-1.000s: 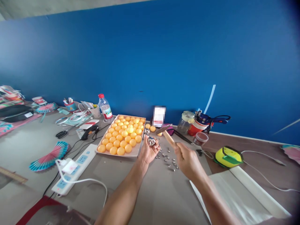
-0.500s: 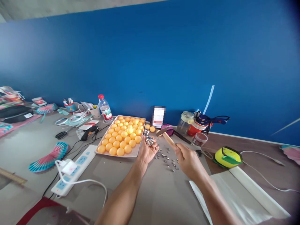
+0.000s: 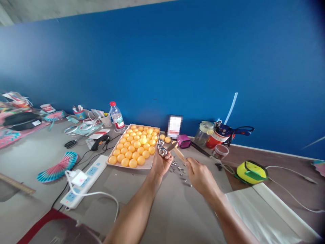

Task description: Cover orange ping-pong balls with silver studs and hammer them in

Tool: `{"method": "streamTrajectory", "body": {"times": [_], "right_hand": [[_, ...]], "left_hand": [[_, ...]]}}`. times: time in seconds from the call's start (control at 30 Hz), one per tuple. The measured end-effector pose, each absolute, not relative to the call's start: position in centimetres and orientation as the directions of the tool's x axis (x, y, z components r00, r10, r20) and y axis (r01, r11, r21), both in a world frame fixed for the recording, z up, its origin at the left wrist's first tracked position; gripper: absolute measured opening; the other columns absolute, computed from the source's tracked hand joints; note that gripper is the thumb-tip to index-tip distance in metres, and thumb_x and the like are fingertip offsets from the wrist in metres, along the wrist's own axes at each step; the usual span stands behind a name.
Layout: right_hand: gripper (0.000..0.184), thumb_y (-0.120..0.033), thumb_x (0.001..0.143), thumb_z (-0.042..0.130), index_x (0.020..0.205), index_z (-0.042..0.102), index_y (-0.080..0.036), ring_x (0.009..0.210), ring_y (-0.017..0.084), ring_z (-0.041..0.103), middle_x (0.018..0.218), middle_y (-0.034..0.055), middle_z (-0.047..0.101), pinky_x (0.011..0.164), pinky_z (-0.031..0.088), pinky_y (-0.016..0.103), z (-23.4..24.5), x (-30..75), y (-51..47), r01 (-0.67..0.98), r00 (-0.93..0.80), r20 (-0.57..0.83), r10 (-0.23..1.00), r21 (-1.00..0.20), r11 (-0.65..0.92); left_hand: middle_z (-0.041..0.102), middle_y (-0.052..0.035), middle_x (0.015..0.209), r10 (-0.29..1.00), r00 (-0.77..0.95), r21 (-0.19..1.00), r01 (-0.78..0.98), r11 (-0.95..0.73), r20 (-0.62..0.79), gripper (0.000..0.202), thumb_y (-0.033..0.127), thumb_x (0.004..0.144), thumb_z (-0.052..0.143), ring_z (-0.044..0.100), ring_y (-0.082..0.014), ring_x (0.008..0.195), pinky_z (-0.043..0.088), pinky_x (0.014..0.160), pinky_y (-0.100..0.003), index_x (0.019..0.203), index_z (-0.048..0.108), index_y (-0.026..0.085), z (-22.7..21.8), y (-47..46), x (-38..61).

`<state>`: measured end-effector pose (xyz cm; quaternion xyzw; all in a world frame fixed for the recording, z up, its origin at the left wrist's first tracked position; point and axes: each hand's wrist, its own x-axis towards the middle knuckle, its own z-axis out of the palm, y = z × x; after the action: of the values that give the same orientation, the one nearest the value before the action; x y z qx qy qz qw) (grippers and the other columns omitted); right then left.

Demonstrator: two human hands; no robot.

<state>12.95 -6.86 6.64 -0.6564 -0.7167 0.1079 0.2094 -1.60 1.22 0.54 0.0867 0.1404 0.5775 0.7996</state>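
Note:
My left hand is closed around a ball covered in shiny silver studs. A second silver-covered ball shows just behind it. My right hand grips the wooden handle of a small hammer. Its dark metal head is right at the ball in my left hand; I cannot tell whether they touch. Several loose silver tacks lie scattered on the table between my hands. Left of my left hand is a shallow tray filled with orange balls.
A power strip, a paper fan and a water bottle are on the left. Behind stand a phone-like screen and a jar. A yellow-green pouch and a white sheet are on the right.
The hammer head has come down and left onto or close beside the silver ball. My right hand has moved slightly left, and the view has shifted a little.

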Motion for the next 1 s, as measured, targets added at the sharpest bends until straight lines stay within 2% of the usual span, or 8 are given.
{"method": "streamTrajectory", "body": {"times": [0.1,0.3,0.5,0.63,0.8,1.0], "right_hand": [[0.022,-0.03,0.09,0.028,0.08,0.045,-0.02,0.055,0.013,0.047,0.066,0.0014,0.054,0.051,0.025,0.022,7.1,13.3,-7.0,0.872,-0.033,0.246,0.969,-0.466,0.148],[0.021,-0.025,0.088,0.03,0.075,0.046,-0.02,0.055,0.011,0.048,0.072,0.0017,0.057,0.049,0.021,0.023,6.1,12.6,-6.8,0.907,-0.078,0.113,0.991,-0.404,0.117],[0.022,-0.027,0.088,0.029,0.078,0.047,-0.019,0.054,0.013,0.047,0.064,0.0011,0.054,0.05,0.025,0.023,7.4,13.2,-7.2,0.872,-0.051,0.238,0.97,-0.462,0.159],[0.023,-0.027,0.089,0.029,0.074,0.045,-0.021,0.055,0.013,0.048,0.066,0.0005,0.054,0.049,0.025,0.023,7.8,13.0,-7.5,0.877,-0.088,0.211,0.973,-0.448,0.176],[0.023,-0.029,0.09,0.028,0.08,0.047,-0.02,0.057,0.014,0.05,0.069,0.0022,0.056,0.05,0.025,0.023,7.3,12.6,-7.4,0.875,-0.07,0.239,0.968,-0.451,0.175],[0.022,-0.025,0.089,0.03,0.078,0.047,-0.02,0.055,0.012,0.05,0.072,0.0017,0.058,0.049,0.02,0.023,6.3,12.6,-6.9,0.927,-0.081,0.101,0.992,-0.358,0.113]], "left_hand": [[0.05,-0.002,0.066,0.946,0.303,0.328,-0.888,0.323,-0.113,0.041,0.05,0.086,0.035,0.035,-0.005,0.045,0.035,0.05,-0.021,0.072,0.051,0.015,0.7,1.0,-1.5],[0.047,0.0007,0.059,0.95,0.294,0.259,-0.914,0.311,-0.105,0.039,0.048,0.086,0.036,0.034,-0.0055,0.044,0.034,0.049,-0.021,0.07,0.049,0.015,0.0,1.3,-1.4],[0.053,-0.0034,0.068,0.95,0.29,0.268,-0.912,0.312,-0.119,0.039,0.049,0.085,0.038,0.037,-0.0053,0.046,0.036,0.051,-0.022,0.069,0.049,0.015,0.3,1.4,-1.6],[0.053,-0.0029,0.067,0.939,0.325,0.273,-0.899,0.343,-0.109,0.036,0.048,0.082,0.046,0.039,-0.0064,0.048,0.036,0.051,-0.023,0.066,0.048,0.015,0.7,1.0,-1.7],[0.052,-0.0028,0.069,0.924,0.367,0.279,-0.88,0.384,-0.113,0.031,0.041,0.081,0.049,0.041,-0.0073,0.05,0.036,0.053,-0.024,0.065,0.046,0.016,1.2,0.7,-1.7],[0.044,0.0015,0.061,0.918,0.382,0.242,-0.885,0.397,-0.108,0.027,0.036,0.084,0.047,0.038,-0.0072,0.049,0.036,0.054,-0.024,0.065,0.043,0.016,0.7,1.1,-1.7]]}}
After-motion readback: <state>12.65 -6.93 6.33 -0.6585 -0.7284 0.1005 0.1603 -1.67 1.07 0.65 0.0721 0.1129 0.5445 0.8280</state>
